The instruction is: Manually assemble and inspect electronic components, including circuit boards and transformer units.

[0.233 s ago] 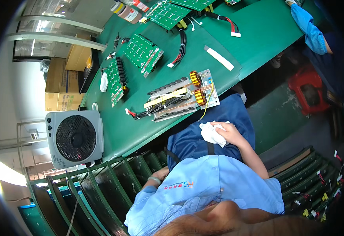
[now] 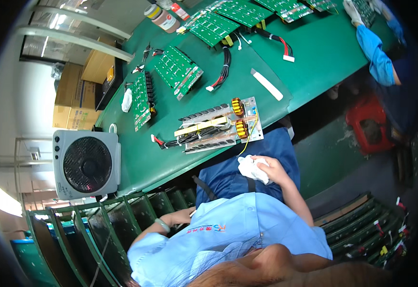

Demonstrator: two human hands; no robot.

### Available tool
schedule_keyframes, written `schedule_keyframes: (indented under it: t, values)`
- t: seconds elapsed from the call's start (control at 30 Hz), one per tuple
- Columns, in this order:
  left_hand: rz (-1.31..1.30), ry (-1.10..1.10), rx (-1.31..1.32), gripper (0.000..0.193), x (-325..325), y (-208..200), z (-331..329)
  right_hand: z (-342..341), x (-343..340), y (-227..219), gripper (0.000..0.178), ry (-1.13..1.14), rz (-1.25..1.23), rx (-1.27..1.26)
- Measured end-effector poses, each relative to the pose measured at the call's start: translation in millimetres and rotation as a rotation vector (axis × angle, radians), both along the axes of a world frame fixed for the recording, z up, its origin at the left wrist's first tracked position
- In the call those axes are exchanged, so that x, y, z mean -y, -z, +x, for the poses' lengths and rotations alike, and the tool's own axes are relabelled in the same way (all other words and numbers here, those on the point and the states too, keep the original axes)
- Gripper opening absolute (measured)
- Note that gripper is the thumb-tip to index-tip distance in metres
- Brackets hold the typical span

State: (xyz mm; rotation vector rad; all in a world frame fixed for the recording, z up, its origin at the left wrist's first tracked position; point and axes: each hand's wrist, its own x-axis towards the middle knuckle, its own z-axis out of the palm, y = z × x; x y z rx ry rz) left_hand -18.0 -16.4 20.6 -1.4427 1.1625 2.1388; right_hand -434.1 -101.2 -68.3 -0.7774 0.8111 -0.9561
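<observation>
My right hand (image 2: 277,172) rests over my lap, closed around a crumpled white cloth (image 2: 254,169). My left hand (image 2: 184,216) is low beside my waist, next to the green slatted rack; its fingers are hidden. In front of me, at the near table edge, lies a power circuit assembly (image 2: 209,128). It has two rows of grey heat sinks, a yellow-wrapped part down its middle and two copper-wound coils (image 2: 242,128) at its right end. A black cable bundle (image 2: 173,142) leaves its left side, and a thin yellow wire (image 2: 250,138) hangs over the edge toward my lap.
Green circuit boards (image 2: 178,71) lie across the green table (image 2: 146,162), some with cables. A white strip-shaped tool (image 2: 267,85) lies right of centre. A grey box fan (image 2: 87,164) stands left. A co-worker's blue sleeve (image 2: 374,52) reaches in at far right, above a red stool (image 2: 369,125).
The view has shifted slightly. My left forearm has swung outward to the left. My right hand keeps the cloth. The co-worker's gloved hands and a board have come into view.
</observation>
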Motion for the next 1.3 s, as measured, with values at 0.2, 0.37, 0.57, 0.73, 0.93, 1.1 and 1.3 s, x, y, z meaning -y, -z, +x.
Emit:
schedule_keyframes:
  t: [0.2, 0.37, 0.57, 0.73, 0.93, 1.1, 1.3]
  values:
    - [-0.372, 0.387, -0.16, 0.052, 37, 10, -13, -3, -1, -1, 0.033, -0.001, 0.031, 0.008]
    - [-0.633, 0.569, -0.008, 0.061, 51, 18, -43, -10, -1, 0, 0.032, -0.028, 0.032, -0.022]
    - [-0.86, 0.524, 0.242, 0.066, 45, 57, -36, -12, -6, 2, 0.032, 0.0, 0.064, 0.019]
    - [-0.906, 0.422, 0.284, 0.058, 46, 75, -33, -13, -4, 3, 0.033, 0.003, 0.037, 0.044]
    - [-0.91, 0.239, 0.291, 0.055, 21, 62, -29, -17, -3, 1, 0.033, -0.018, 0.059, 0.083]
    - [-0.9, 0.068, 0.295, 0.053, 16, 67, -73, -17, 1, -11, 0.032, -0.037, 0.051, 0.03]
    - [-0.874, -0.129, 0.271, 0.05, 41, 73, -112, -11, 2, -15, 0.033, -0.039, 0.018, 0.008]
